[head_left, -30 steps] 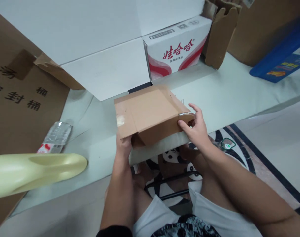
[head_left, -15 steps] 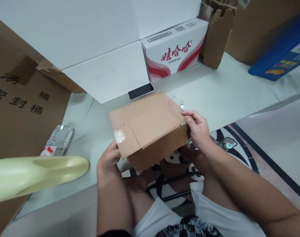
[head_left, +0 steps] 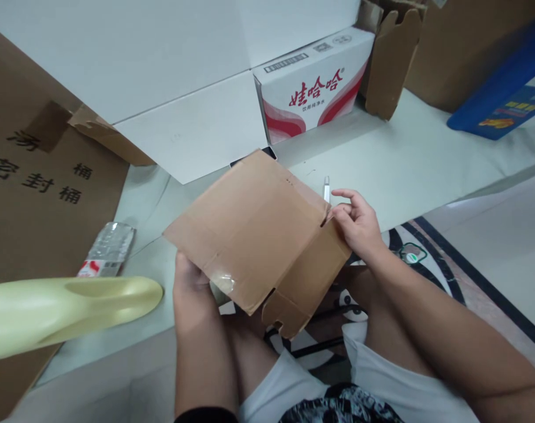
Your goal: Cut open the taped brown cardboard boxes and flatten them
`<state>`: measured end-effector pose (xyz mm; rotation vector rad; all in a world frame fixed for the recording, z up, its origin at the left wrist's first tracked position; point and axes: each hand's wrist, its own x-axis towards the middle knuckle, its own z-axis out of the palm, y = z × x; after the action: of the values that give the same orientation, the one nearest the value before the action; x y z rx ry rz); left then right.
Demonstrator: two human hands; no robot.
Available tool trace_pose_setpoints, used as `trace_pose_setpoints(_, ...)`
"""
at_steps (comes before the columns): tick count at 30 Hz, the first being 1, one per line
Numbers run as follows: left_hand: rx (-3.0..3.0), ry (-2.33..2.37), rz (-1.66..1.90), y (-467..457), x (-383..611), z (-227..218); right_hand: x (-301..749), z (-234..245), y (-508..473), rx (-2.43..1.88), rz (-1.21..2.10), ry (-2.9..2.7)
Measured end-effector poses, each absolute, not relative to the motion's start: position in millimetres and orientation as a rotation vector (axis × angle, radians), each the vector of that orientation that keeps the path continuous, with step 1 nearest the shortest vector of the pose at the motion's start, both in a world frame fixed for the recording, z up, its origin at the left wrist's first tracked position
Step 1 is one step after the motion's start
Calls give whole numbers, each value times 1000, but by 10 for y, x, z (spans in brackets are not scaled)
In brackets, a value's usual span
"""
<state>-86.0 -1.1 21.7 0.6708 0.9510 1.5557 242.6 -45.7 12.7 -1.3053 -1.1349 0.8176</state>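
Observation:
A piece of folded brown cardboard is held tilted above my lap, with a patch of clear tape near its lower left corner and a notched flap hanging on the near side. My right hand pinches its right edge between thumb and fingers, the index finger stretched out past it. At the left edge, my left hand is blurred and its fingers are hidden behind the cardboard. Just beyond my right hand a small slim silver tool lies on the table, its kind unclear. A dark-screened phone is mostly covered by the cardboard.
On the pale green tabletop stand white boxes, a red-and-white water carton and a blue container. To the left are a flattened plastic bottle, a yellow-green smooth object and a large brown carton.
The cardboard has turned, its left side swinging toward me and its flap opening downward. It covers more of the phone. My right index finger has lifted off the edge.

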Motion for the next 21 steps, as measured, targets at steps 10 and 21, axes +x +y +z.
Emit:
trace_pose_setpoints(10, 517, 833, 1825, 27, -680, 507, 2457, 195, -462, -1196, 1424, -857)
trace_pose_setpoints(21, 201, 1122, 1393, 188, -795, 445, 2884, 783, -842, -1398, 634, -637)
